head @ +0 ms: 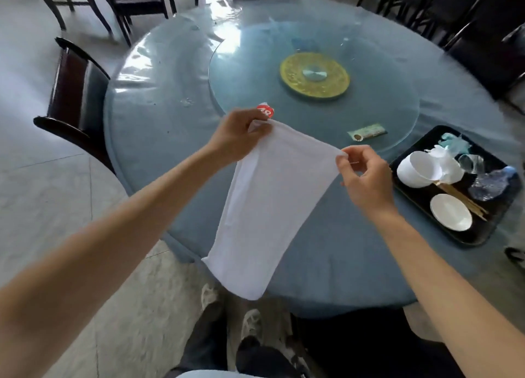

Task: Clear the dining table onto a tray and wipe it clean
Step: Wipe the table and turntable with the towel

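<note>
A white cloth [264, 204] hangs over the table [159, 139] edge, its top corners pinched by the left hand [238, 136] and right hand [363, 176]. The tray [420, 150] (bowls, a saucer, chopsticks) sits just right.

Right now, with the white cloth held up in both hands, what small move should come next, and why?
Probably lower the white cloth onto the table to wipe: both hands, left and right, pinch its corners, and the dishes sit on the tray.
</note>
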`<state>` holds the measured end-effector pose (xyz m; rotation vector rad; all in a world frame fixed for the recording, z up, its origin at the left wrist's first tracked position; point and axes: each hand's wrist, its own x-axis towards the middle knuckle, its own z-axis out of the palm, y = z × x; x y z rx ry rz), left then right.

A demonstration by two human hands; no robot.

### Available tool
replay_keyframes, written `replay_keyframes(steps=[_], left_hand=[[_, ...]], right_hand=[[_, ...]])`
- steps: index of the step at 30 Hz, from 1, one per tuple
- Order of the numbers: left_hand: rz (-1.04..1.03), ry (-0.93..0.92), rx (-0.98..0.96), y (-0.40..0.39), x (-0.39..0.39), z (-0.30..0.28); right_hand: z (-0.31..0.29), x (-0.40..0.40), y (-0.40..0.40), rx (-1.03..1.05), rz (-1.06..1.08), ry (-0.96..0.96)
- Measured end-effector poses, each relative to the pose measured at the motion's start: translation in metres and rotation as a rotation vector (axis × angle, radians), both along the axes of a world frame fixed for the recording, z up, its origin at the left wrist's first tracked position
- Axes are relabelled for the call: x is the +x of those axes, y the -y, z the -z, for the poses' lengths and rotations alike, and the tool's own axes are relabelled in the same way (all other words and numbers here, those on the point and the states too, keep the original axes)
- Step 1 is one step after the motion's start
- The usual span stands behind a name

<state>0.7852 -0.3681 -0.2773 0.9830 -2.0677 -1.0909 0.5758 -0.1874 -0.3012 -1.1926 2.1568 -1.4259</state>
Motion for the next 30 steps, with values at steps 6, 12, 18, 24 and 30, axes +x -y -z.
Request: replay_keyframes(steps=[6, 12, 18, 24, 30], left_hand=[[0.116, 0.345, 0.112, 0.072, -0.089, 0.078], [0.161, 0.424, 0.117, 0.009, -0.052, 0.161], [0.016, 0.565, 0.244, -0.109, -0.016, 0.212], [-0.344, 0.750, 0.247, -0.167, -0.021, 0.262], [-0.507, 0.814, 0.067, -0.175, -0.030, 0.286]], right_hand=[[0.104, -0.059, 0.072, 0.301, 0.309, 0.124], [0.166, -0.075, 0.087, 0.664, 0.475, 0.087], [0.188, -0.020, 0.098, 0.576, -0.001, -0.401], [0.229, -0.011, 0.087, 0.606, -0.710, -0.787], [0.260, -0.013, 0.078, 0.653, -0.751, -0.874]])
